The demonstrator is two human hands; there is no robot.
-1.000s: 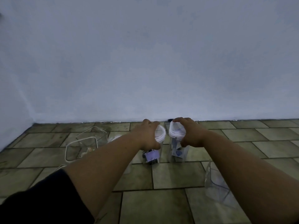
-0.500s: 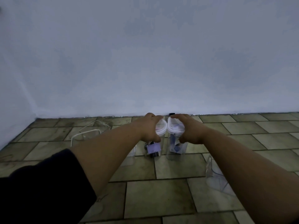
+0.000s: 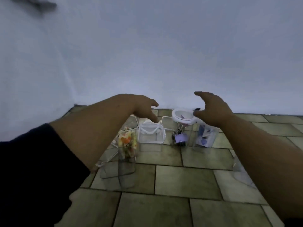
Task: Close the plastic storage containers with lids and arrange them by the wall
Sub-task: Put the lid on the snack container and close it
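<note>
Both hands are up off the floor and holding nothing: the left hand [image 3: 144, 108] has its fingers spread and pointing down toward the square clip-lid box [image 3: 151, 135], and the right hand [image 3: 213, 110] is cupped wide with its thumb just beside the round white lid [image 3: 182, 117]. That lid sits on the clear jar of binder clips [image 3: 179, 138], and right next to it stands another tall clear container with blue and purple bits inside [image 3: 205, 136]; its top is hidden behind the right hand, so no telling if it's capped. The pair stand upright side by side near the far edge of the tiled floor [image 3: 180, 181], close to the wall [image 3: 164, 54], which looks like the lineup the task wants. A container with colourful contents [image 3: 127, 143] and an open clear tub [image 3: 114, 169] sit nearer the person on the left, and a clear piece [image 3: 237, 166] lies off to the right. Best guess: those are next in line for lids, and the left hand looks closest to them.
</note>
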